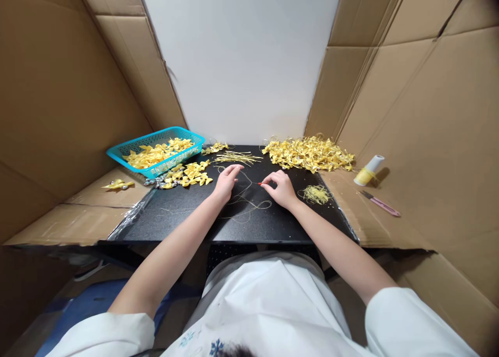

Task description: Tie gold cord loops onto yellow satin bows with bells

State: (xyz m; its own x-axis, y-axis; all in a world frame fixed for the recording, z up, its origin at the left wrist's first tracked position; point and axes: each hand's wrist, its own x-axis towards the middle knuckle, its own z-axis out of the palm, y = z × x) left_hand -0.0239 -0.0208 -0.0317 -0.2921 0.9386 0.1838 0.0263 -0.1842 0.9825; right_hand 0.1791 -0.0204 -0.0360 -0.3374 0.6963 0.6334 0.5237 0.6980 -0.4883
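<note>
My left hand (pixel 226 181) lies on the black table top (pixel 187 216) with its fingers stretched forward, touching a thin yellow thread (pixel 249 207) that loops across the surface. My right hand (pixel 281 187) is beside it, fingers pinched on a small red-tipped thing (pixel 259 183), likely a needle. Short yellow ribbon strips (pixel 237 158) lie just beyond my left hand. Several finished yellow bows (pixel 189 174) sit to the left of it.
A teal basket (pixel 156 151) holding yellow bows stands at the back left. A big heap of yellow ribbon pieces (pixel 310 154) is at the back right, a small thread tangle (pixel 316 194) near my right wrist. A thread spool (pixel 368 171) and pink cutter (pixel 380 203) lie on the right cardboard.
</note>
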